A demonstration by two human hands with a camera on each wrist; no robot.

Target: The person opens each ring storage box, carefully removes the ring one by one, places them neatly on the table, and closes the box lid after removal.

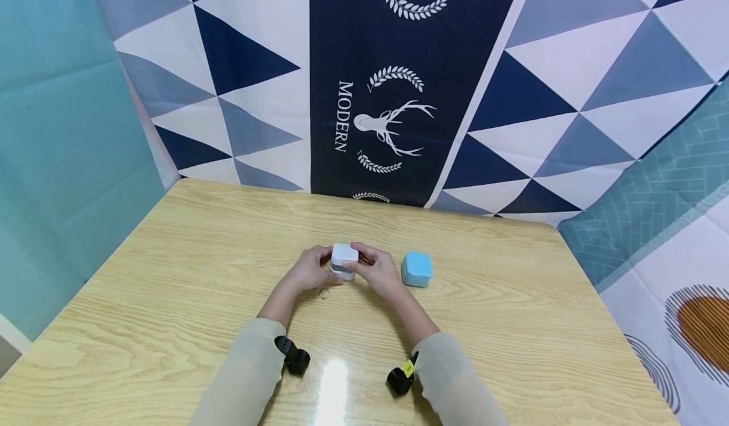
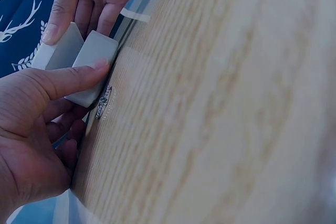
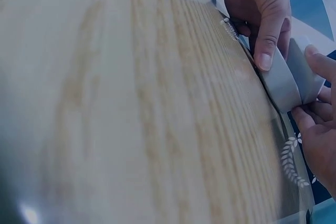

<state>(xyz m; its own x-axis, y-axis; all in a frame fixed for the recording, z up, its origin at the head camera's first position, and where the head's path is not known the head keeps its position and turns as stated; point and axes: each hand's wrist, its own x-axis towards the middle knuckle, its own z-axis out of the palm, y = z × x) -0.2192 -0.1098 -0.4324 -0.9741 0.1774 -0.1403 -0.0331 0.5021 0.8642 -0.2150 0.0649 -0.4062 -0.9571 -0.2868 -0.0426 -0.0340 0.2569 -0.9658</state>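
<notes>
A small white ring box stands on the wooden table in front of the person, its lid (image 1: pixel 345 252) tilted partly away from its base (image 2: pixel 97 51). The left hand (image 1: pixel 310 269) grips the base, thumb across the near side. The right hand (image 1: pixel 378 273) pinches the lid between thumb and fingers. In the right wrist view a wedge-shaped gap shows between base (image 3: pixel 282 82) and lid (image 3: pixel 314 80); what lies inside is hidden. Just in front of the box, near the left hand, a silver ring (image 1: pixel 324 294) with sparkling stones lies on the tabletop.
To the right of the right hand sits a light blue rounded box (image 1: pixel 417 269). The wooden table (image 1: pixel 512 325) reaches back to a patterned cloth (image 1: pixel 250 84) hanging behind it. Each wrist wears a black camera on a strap.
</notes>
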